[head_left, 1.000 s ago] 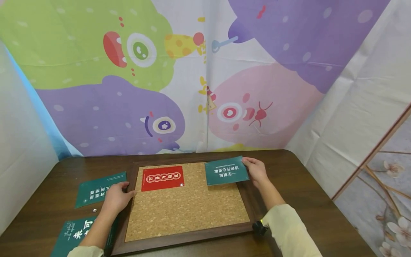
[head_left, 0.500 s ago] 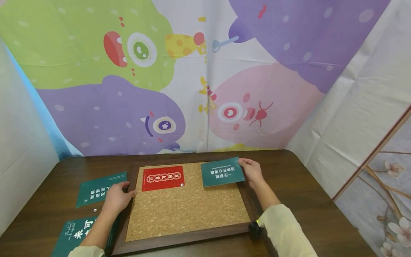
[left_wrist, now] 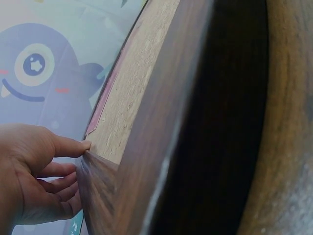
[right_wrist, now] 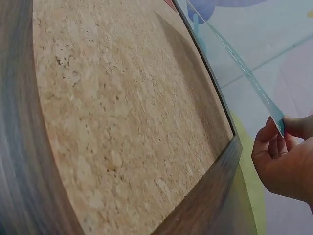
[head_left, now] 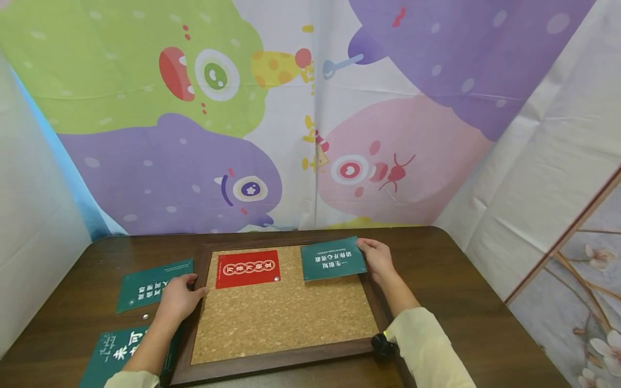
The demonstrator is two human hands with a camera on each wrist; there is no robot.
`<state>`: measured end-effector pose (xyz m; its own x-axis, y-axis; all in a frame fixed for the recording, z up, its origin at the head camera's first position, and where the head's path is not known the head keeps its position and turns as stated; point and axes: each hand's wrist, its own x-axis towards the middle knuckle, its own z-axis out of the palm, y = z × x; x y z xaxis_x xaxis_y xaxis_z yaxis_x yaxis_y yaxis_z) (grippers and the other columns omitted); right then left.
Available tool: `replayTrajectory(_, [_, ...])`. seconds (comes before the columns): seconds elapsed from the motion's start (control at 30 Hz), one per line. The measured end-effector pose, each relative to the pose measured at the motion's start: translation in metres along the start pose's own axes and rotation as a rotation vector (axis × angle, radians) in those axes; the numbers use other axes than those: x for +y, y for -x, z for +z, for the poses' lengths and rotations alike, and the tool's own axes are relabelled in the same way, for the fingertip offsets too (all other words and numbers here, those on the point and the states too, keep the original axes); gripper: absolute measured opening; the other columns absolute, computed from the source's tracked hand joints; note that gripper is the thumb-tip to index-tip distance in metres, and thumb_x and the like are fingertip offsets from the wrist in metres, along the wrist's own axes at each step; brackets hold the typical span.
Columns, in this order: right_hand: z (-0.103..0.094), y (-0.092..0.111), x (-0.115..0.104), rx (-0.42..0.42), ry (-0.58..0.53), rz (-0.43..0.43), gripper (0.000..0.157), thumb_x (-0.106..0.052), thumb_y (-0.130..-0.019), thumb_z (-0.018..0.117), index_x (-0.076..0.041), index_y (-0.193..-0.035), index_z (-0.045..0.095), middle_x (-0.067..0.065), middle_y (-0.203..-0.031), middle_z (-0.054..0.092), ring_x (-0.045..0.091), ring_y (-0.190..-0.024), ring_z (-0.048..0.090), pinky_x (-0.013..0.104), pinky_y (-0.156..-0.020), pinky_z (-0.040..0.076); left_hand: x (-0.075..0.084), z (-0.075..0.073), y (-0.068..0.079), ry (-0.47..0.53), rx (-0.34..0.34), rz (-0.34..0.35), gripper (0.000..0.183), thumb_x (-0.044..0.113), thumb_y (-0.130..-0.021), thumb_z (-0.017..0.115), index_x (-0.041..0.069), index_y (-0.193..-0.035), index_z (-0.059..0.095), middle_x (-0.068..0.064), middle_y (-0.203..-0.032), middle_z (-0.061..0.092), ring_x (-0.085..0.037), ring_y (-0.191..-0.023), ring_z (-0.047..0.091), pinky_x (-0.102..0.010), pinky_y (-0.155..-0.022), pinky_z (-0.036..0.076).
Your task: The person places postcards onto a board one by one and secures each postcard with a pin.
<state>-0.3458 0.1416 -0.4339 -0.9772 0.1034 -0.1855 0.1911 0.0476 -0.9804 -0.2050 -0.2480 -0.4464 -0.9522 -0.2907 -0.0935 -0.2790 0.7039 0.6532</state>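
A cork board [head_left: 283, 318] in a dark wooden frame lies on the table. My right hand [head_left: 380, 258] pinches the right edge of a green card [head_left: 335, 260] with white writing. In the right wrist view that card [right_wrist: 249, 76] is seen nearly edge-on, raised over the cork with a shadow beneath it. My left hand [head_left: 179, 296] grips the left side of the frame; in the left wrist view the thumb of this hand [left_wrist: 41, 171] lies on top of the wood and its fingers curl at the outer side. A red card [head_left: 247, 268] with a silver pushpin [head_left: 277, 278] sits at the board's upper left.
Two more green cards, an upper one [head_left: 145, 285] and a lower one [head_left: 109, 355], lie left of the board, partly covered by my left hand and forearm. Between them is a small silver pin [head_left: 145, 317]. A cartoon-printed curtain [head_left: 291, 134] hangs behind the table.
My right hand has carried the green card a little to the left over the board's upper right. The left hand keeps its place on the frame.
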Motion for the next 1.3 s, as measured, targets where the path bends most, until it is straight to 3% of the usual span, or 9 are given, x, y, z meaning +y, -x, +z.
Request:
replayTrajectory(0.73, [0.013,0.001,0.003,-0.031,0.056,-0.017,0.030,-0.020,-0.094,0.056,-0.001,-0.116,0.061,-0.010,-0.058,0.046,0.004,-0.046,0.034,0.020,-0.042,0.026,-0.002,0.001,-0.002,-0.010,0.009,-0.016,0.053,0.015,-0.089,0.060,-0.015,-0.129,0.042,-0.036,-0.129,0.045,-0.048,-0.118,0.044,-0.058,-0.097,0.039])
replayTrajectory(1.3, [0.022,0.000,0.005,-0.022,0.032,-0.002,0.030,-0.019,-0.095,0.054,0.002,-0.116,0.059,-0.006,-0.067,0.054,0.004,-0.054,0.048,0.020,-0.049,0.041,0.001,0.001,0.000,0.003,0.002,-0.015,0.053,0.015,-0.089,0.059,-0.015,-0.130,0.041,-0.036,-0.131,0.044,-0.049,-0.121,0.042,-0.058,-0.098,0.038])
